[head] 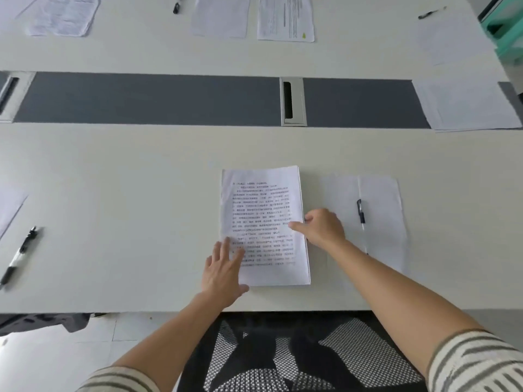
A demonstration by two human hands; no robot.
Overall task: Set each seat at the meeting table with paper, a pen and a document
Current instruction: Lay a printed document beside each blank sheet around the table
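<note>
Two bare hands rest on a printed document, a thin stack of white pages with dense text, which lies flat near the front edge of a white meeting table, just right of centre. From 7 o'clock, the left hand lies palm down on the stack's lower left corner, fingers straight and slightly spread. From 4 o'clock, the right hand pinches the stack's right edge, thumb on top of the page and the other fingers curled at the rim. At 3 o'clock of the document, just beside it, lies a blank sheet of paper with a black and white pen on top. A second pen lies well apart at 9 o'clock. A grey strip with a metal cable hatch crosses the table at 12 o'clock; beyond it lie more papers. A black mesh chair shows at 6 o'clock.
</note>
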